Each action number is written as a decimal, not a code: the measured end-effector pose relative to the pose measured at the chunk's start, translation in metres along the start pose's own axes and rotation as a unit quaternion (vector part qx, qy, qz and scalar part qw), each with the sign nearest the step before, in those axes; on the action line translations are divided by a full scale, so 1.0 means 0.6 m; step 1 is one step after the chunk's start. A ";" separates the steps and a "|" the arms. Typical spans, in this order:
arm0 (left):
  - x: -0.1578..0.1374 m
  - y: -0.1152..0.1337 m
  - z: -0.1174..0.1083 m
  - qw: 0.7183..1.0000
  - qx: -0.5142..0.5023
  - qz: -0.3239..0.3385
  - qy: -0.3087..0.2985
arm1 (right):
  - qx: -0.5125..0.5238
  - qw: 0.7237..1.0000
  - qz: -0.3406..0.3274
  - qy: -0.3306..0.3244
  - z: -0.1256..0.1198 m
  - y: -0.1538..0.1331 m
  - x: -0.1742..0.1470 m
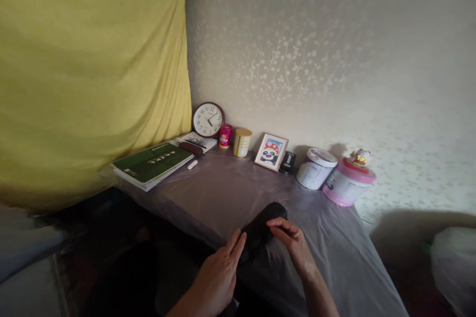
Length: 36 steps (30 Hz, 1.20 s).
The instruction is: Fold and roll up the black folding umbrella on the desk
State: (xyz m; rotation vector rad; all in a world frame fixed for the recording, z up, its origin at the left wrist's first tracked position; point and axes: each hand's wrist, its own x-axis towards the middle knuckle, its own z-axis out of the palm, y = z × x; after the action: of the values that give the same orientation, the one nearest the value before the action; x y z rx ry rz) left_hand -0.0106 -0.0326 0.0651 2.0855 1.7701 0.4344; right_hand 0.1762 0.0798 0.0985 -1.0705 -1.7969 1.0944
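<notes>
A black, soft-looking elongated bundle (262, 232) lies slanted at the near edge of the table; its exact kind is too dark to make out. My left hand (219, 272) grips its near left side, with two fingers stretched along it and the thumb hidden. From the right, my right hand (292, 245) reaches over with bent fingers, and its thumb and fingertips come together at the bundle's right side.
A grey-covered table (219, 193) carries a green book (152, 162), a brown case (191, 148), a small white object (192, 164), a clock (208, 120), a pink can (225, 136), a yellow-lidded can (242, 142), a panda picture frame (271, 152), a black object (287, 162) and two tubs (316, 168).
</notes>
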 end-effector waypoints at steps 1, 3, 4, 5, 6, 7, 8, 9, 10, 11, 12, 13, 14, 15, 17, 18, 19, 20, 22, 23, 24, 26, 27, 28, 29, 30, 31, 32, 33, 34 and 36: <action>0.001 -0.003 0.002 1.000 -0.009 0.002 0.005 | 0.006 1.000 0.016 0.011 -0.011 0.003 -0.009; 0.004 -0.009 0.003 0.999 -0.041 0.007 0.011 | 0.014 0.999 0.037 0.038 -0.030 0.015 -0.027; 0.006 -0.012 0.001 0.998 -0.065 0.008 0.016 | 0.017 0.997 0.046 0.054 -0.036 0.024 -0.035; 0.008 -0.014 -0.001 0.995 -0.092 0.009 0.022 | 0.020 0.996 0.054 0.073 -0.040 0.034 -0.042; 0.011 -0.017 -0.005 0.992 -0.119 0.009 0.030 | 0.022 0.994 0.061 0.092 -0.043 0.046 -0.048; 0.013 -0.020 -0.009 0.989 -0.147 0.004 0.033 | 0.023 0.991 0.067 0.109 -0.044 0.057 -0.054; 0.015 -0.023 -0.014 0.985 -0.173 -0.009 0.028 | 0.024 0.989 0.074 0.123 -0.044 0.069 -0.058; 0.017 -0.025 -0.019 0.980 -0.196 -0.032 0.017 | 0.027 0.987 0.080 0.136 -0.043 0.080 -0.062; 0.017 -0.028 -0.023 0.976 -0.212 -0.058 0.005 | 0.031 0.985 0.086 0.148 -0.042 0.089 -0.065; 0.018 -0.032 -0.026 0.973 -0.215 -0.080 0.003 | 0.036 0.982 0.093 0.160 -0.041 0.098 -0.068; 0.017 -0.035 -0.027 0.975 -0.203 -0.092 0.015 | 0.041 0.979 0.099 0.173 -0.040 0.105 -0.071; 0.016 -0.038 -0.028 0.979 -0.176 -0.092 0.041 | 0.046 0.976 0.105 0.185 -0.039 0.111 -0.073; 0.014 -0.041 -0.029 0.984 -0.138 -0.086 0.074 | 0.051 0.973 0.109 0.197 -0.038 0.115 -0.075; 0.012 -0.043 -0.029 0.987 -0.094 -0.078 0.105 | 0.055 0.970 0.113 0.207 -0.038 0.119 -0.077; 0.009 -0.046 -0.030 0.987 -0.022 -0.077 0.137 | 0.061 0.967 0.115 0.218 -0.035 0.124 -0.080; 0.008 -0.046 -0.030 0.987 0.005 -0.076 0.139 | 0.063 0.967 0.113 0.220 -0.034 0.125 -0.081; 0.009 -0.046 -0.031 0.988 0.026 -0.069 0.136 | 0.062 0.967 0.110 0.221 -0.033 0.125 -0.081; 0.010 -0.046 -0.031 0.989 0.042 -0.058 0.131 | 0.059 0.968 0.103 0.220 -0.031 0.124 -0.082; 0.016 -0.049 -0.031 0.992 0.066 -0.036 0.106 | 0.046 0.970 0.088 0.223 -0.029 0.119 -0.082; 0.021 -0.052 -0.031 0.993 0.072 -0.033 0.090 | 0.038 0.970 0.081 0.225 -0.028 0.116 -0.082; 0.026 -0.055 -0.030 0.994 0.074 -0.036 0.076 | 0.030 0.971 0.074 0.227 -0.027 0.112 -0.082; 0.039 -0.064 -0.031 0.996 0.052 -0.045 0.060 | 0.021 0.971 0.064 0.227 -0.025 0.107 -0.082; 0.045 -0.069 -0.034 0.997 0.019 -0.051 0.059 | 0.021 0.972 0.061 0.226 -0.025 0.106 -0.082; 0.051 -0.074 -0.037 0.996 -0.027 -0.055 0.058 | 0.024 0.972 0.061 0.224 -0.025 0.105 -0.082; 0.055 -0.078 -0.041 0.994 -0.078 -0.058 0.057 | 0.031 0.972 0.062 0.223 -0.025 0.105 -0.082; 0.057 -0.081 -0.046 0.989 -0.123 -0.059 0.052 | 0.039 0.972 0.065 0.223 -0.025 0.105 -0.082; 0.057 -0.083 -0.052 0.984 -0.160 -0.060 0.044 | 0.050 0.971 0.068 0.225 -0.025 0.105 -0.081; 0.056 -0.083 -0.057 0.980 -0.185 -0.062 0.036 | 0.062 0.969 0.069 0.229 -0.026 0.104 -0.081; 0.052 -0.082 -0.061 0.978 -0.199 -0.065 0.025 | 0.077 0.967 0.069 0.235 -0.026 0.104 -0.081; 0.048 -0.079 -0.065 0.976 -0.207 -0.071 0.014 | 0.093 0.964 0.067 0.241 -0.027 0.103 -0.081; 0.037 -0.070 -0.068 0.970 -0.228 -0.082 -0.004 | 0.129 0.957 0.065 0.252 -0.027 0.101 -0.081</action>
State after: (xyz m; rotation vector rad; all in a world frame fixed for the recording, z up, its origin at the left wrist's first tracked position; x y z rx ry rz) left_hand -0.0625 -0.0012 0.0816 1.6087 1.6328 0.7052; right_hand 0.2244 0.0567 0.0397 -1.1880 -1.1637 0.9876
